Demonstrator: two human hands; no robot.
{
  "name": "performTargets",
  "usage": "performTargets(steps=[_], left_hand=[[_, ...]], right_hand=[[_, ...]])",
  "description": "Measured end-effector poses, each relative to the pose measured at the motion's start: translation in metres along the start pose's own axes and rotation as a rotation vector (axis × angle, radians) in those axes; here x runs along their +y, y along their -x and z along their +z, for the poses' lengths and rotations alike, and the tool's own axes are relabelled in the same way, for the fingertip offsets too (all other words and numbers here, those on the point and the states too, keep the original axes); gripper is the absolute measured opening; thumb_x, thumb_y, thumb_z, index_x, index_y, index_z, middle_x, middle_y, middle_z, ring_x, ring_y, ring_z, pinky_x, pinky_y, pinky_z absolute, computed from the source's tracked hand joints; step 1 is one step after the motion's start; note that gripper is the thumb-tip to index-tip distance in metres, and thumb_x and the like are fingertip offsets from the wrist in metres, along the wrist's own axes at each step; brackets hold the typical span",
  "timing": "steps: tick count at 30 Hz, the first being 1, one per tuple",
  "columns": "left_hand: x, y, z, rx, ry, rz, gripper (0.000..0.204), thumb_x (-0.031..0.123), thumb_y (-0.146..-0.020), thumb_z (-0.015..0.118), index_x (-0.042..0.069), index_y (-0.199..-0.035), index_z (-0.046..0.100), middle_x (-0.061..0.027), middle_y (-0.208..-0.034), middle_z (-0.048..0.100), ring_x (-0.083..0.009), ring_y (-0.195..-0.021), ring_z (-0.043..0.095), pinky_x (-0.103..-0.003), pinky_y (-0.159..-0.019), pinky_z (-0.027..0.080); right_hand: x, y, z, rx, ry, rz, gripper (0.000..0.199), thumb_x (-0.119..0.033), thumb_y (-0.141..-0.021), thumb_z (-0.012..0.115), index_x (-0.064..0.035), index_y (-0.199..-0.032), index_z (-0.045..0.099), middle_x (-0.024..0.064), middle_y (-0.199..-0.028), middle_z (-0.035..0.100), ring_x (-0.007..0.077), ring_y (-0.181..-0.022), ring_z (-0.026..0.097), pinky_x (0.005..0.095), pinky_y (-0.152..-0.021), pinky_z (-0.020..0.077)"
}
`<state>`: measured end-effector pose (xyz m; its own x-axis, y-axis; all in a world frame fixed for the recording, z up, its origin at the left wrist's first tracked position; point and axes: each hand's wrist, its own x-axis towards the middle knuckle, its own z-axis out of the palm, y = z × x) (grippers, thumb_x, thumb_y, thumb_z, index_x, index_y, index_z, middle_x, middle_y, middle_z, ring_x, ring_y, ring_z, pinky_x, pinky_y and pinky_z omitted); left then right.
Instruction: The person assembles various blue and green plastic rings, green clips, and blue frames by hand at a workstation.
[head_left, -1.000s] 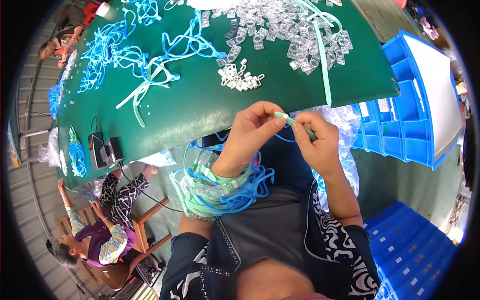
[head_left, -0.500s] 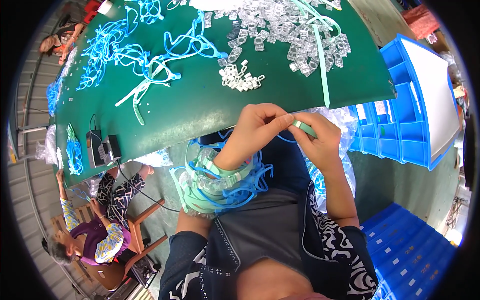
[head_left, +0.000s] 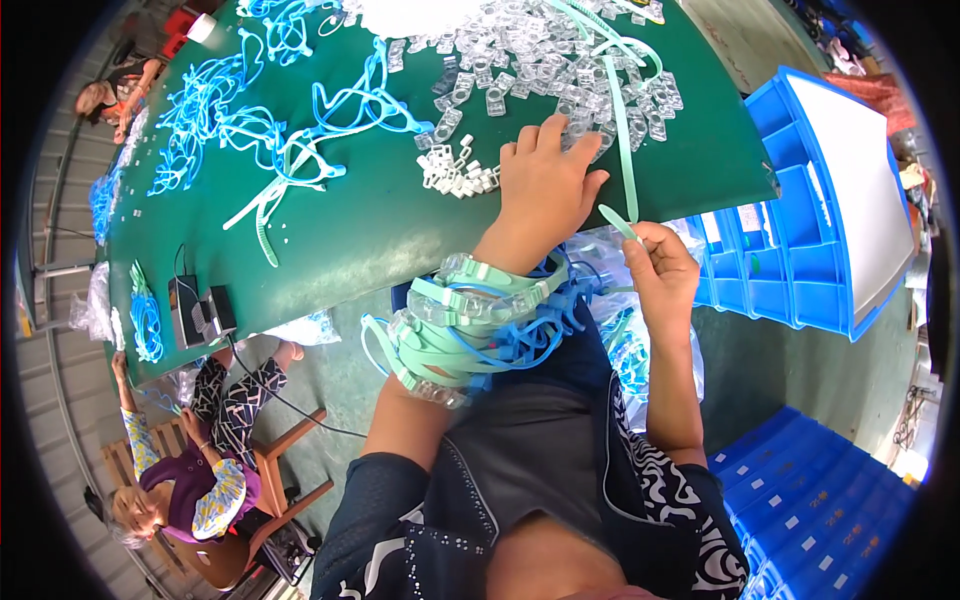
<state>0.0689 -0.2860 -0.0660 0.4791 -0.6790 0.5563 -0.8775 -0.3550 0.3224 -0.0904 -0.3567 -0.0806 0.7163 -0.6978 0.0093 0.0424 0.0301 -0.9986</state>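
Observation:
My left hand (head_left: 545,185) reaches over the green table, fingers stretched and thumb apart, with its fingertips at the near edge of a heap of clear plastic buckles (head_left: 545,65). Whether a fingertip touches a buckle is hard to see. Around my left forearm hang many pale green straps (head_left: 435,345) with clear buckles and blue cords. My right hand (head_left: 662,268) pinches a pale green strap (head_left: 618,220) just off the table's front edge, its tip pointing up. Beside my left hand lies a small pile of white plastic loops (head_left: 455,172).
Blue cords (head_left: 215,105) lie tangled across the green table (head_left: 370,225). Another pale green strap (head_left: 620,140) runs down to the table edge. Blue crates (head_left: 800,210) stand at the right, more (head_left: 810,500) below. A co-worker (head_left: 190,470) sits at the lower left.
My left hand has left my right hand and moved forward over the table to the clear buckles. The right hand keeps the strap, whose end now sticks up to the left.

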Motion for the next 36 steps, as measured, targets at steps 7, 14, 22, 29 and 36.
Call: performTargets(steps=[7, 14, 22, 29, 36], left_hand=[[-0.015, 0.012, 0.002, 0.083, 0.044, -0.022, 0.019, 0.001, -0.072, 0.063, 0.008, -0.089, 0.062, -0.0098, -0.093, 0.059, -0.0313, -0.084, 0.054, -0.039, -0.071, 0.046], [-0.014, 0.021, -0.01, 0.137, 0.225, -0.103, 0.023, -0.002, -0.075, 0.06, 0.007, -0.096, 0.06, -0.0118, -0.09, 0.059, -0.0276, -0.077, 0.055, -0.034, -0.067, 0.046], [0.011, 0.049, -0.079, -0.4, 1.408, -0.604, 0.018, 0.014, -0.094, 0.042, 0.001, -0.103, 0.051, -0.0044, -0.082, 0.055, -0.0096, -0.068, 0.05, -0.023, -0.061, 0.039], [0.021, 0.091, -0.105, -0.23, 1.669, -0.829, 0.027, 0.028, -0.096, 0.04, 0.003, -0.097, 0.05, 0.0009, -0.066, 0.039, -0.0086, -0.057, 0.033, -0.022, -0.052, 0.027], [0.015, 0.114, -0.122, -0.174, 1.844, -0.808, 0.027, 0.033, -0.096, 0.042, 0.006, -0.093, 0.048, 0.002, -0.064, 0.034, -0.007, -0.055, 0.028, -0.022, -0.05, 0.024]], right_hand=[[0.003, 0.004, -0.005, -0.007, -0.025, -0.017, 0.014, 0.004, -0.083, 0.059, 0.0011, -0.097, 0.058, -0.0025, -0.078, 0.056, 0.0008, -0.065, 0.045, 0.016, -0.055, 0.0345], [-0.005, 0.009, 0.003, -0.039, -0.104, -0.065, 0.012, 0.0, -0.085, 0.058, 0.0006, -0.098, 0.058, -0.0026, -0.072, 0.052, 0.0016, -0.058, 0.042, 0.0162, -0.05, 0.0311], [-0.014, 0.025, 0.014, -0.059, -0.217, -0.09, 0.014, -0.006, -0.088, 0.055, 0.0004, -0.101, 0.055, 0.0002, -0.067, 0.051, 0.0035, -0.051, 0.041, 0.0167, -0.046, 0.0309], [-0.025, 0.046, 0.046, -0.371, -0.245, -0.018, 0.019, -0.001, -0.086, 0.057, 0.0, -0.105, 0.054, -0.0013, -0.077, 0.055, 0.0011, -0.063, 0.046, 0.015, -0.053, 0.0346], [-0.027, 0.058, 0.062, -0.472, -0.037, -0.086, 0.016, -0.003, -0.084, 0.061, 0.0007, -0.099, 0.057, -0.0043, -0.071, 0.054, -0.0003, -0.059, 0.041, 0.0163, -0.052, 0.0309]])
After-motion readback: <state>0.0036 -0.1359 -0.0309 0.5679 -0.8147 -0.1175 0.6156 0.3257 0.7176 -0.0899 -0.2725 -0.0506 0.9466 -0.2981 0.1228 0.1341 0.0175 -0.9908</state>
